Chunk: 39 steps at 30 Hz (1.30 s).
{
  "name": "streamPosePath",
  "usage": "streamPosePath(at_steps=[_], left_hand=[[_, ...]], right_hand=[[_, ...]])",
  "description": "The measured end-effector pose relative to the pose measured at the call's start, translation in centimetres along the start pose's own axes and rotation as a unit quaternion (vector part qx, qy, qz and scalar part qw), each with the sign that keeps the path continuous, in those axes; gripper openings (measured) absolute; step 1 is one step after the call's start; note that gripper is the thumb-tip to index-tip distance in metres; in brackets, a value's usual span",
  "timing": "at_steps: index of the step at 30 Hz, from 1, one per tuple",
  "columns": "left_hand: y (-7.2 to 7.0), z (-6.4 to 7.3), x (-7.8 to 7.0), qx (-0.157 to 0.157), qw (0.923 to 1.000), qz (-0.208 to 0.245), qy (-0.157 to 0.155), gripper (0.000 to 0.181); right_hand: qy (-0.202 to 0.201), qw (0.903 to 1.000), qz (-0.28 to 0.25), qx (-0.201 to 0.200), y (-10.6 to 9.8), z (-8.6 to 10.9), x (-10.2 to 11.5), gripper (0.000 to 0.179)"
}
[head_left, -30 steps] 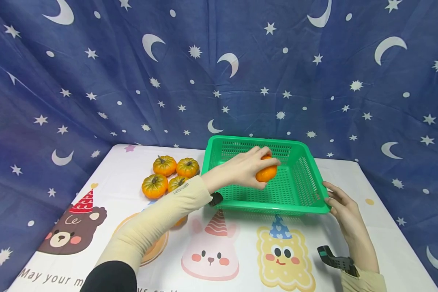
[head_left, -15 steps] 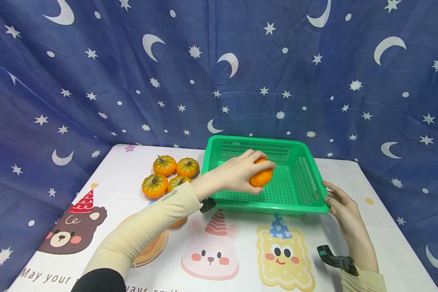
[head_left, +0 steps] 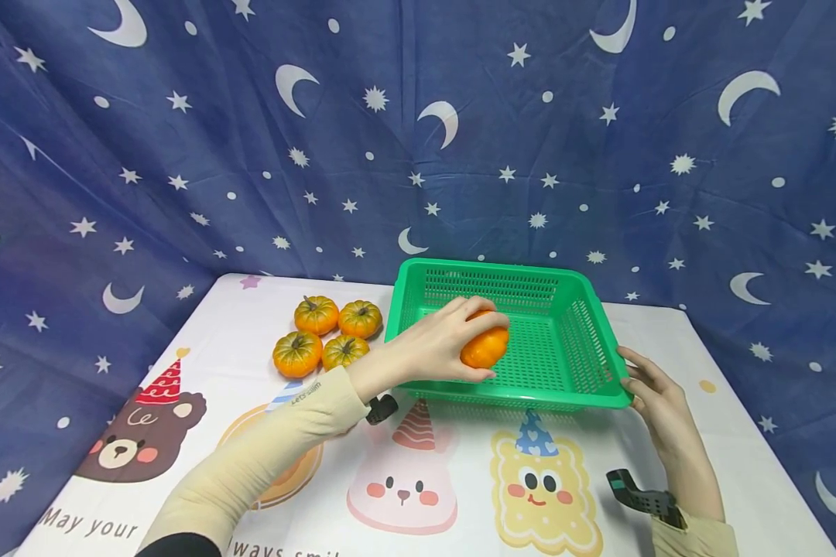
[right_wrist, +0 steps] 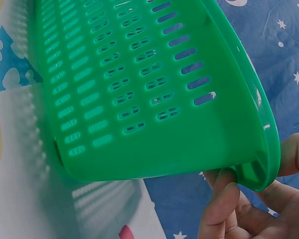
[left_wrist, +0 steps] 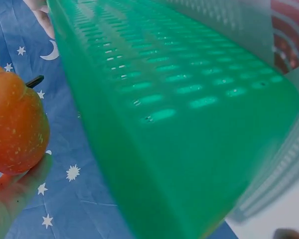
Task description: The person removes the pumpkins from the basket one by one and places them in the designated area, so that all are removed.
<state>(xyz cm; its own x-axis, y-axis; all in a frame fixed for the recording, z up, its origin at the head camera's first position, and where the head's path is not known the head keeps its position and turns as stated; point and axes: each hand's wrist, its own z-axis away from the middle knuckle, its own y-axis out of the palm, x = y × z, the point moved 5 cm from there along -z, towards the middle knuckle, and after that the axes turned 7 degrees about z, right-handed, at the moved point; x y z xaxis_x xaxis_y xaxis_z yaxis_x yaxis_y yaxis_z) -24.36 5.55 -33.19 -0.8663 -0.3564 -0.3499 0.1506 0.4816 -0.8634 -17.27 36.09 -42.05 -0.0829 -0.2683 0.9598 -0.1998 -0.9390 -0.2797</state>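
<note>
My left hand (head_left: pixel 435 340) grips a small orange pumpkin (head_left: pixel 486 341) over the left part of a green plastic basket (head_left: pixel 508 396). Its fingers and thumb wrap the pumpkin's sides, and in the left wrist view the orange pumpkin (left_wrist: pixel 17 122) shows a dark stem and smooth, speckled skin. At the basket's right end, my right hand (head_left: pixel 658 394) holds the rim. From the right wrist view, fingertips (right_wrist: pixel 223 201) curl under the corner of the basket (right_wrist: pixel 189 154). Part of the basket floor is hidden behind the left hand.
Several orange-green pumpkins (head_left: pixel 296 353) cluster on the table left of the basket, close to my left forearm (head_left: pixel 272 441). A white cloth with cartoon prints (head_left: pixel 402 495) covers the table. Behind it hangs a blue curtain (head_left: pixel 362 201) with moons and stars.
My left hand, gripping the pumpkin, has moved left and slightly toward me over the basket. The right hand and the basket stay where they were.
</note>
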Motion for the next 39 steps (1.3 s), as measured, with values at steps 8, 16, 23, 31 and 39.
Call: streamPosePath(at_steps=[8, 16, 23, 31, 39], left_hand=[[-0.1, 1.6, 0.0, -0.032, 0.9993, 0.016, -0.005, 0.059], [-0.4, 2.8, 0.1, -0.069, 0.9968, 0.035, -0.018, 0.061], [-0.6, 4.0, 0.2, -0.103, 0.9932, 0.049, -0.022, 0.065], [-0.4, 5.4, 0.5, -0.137, 0.9875, 0.068, -0.039, 0.072], [-0.4, 6.4, 0.7, -0.146, 0.9833, 0.094, -0.055, 0.071]], right_hand=[[-0.002, 1.0, 0.0, 0.001, 0.0, 0.0, 0.0, 0.05], [0.001, 1.0, -0.001, 0.0, 0.0, 0.0, 0.1, 0.051], [0.004, 1.0, -0.004, 0.001, -0.1, 0.0, 0.0, 0.052], [0.003, 1.0, -0.004, -0.001, -0.1, 0.0, 0.0, 0.051], [-0.001, 1.0, -0.004, 0.003, 0.0, 0.0, 0.0, 0.051]])
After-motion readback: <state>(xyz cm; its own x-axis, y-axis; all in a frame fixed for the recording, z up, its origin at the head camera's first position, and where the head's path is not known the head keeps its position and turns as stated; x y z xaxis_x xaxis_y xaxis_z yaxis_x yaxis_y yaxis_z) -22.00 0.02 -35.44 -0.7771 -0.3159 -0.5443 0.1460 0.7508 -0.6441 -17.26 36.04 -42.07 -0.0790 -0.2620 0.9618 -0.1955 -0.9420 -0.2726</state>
